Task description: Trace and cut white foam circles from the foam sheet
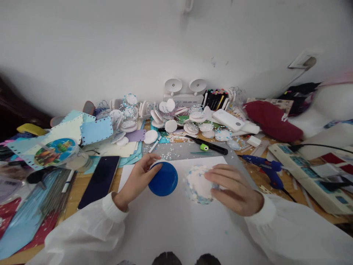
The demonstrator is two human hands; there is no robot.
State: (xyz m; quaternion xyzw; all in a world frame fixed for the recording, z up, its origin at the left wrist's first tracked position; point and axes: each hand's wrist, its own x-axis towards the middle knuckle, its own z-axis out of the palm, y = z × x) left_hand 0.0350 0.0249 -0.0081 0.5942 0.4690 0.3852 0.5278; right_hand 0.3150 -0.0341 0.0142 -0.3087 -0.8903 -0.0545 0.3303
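Near the middle of a white sheet (165, 232), my left hand (140, 175) grips the left edge of a round, glossy blue disc (163, 179), with the thumb over its upper rim. To the right, my right hand (234, 187) has its fingers at the right edge of a round white disc (201, 186) trimmed with small pale blue and white pieces. That disc is blurred, and part of its right side is covered by the fingers. The two discs are apart, with a strip of white sheet between them.
Behind the sheet lie a black utility knife (211, 144) and many white round pieces (171, 126). A dark phone (99, 181) and a clear tub (78, 160) are at left. At right are a blue glue gun (266, 167), a power strip (311, 180) and a red cap (271, 119).
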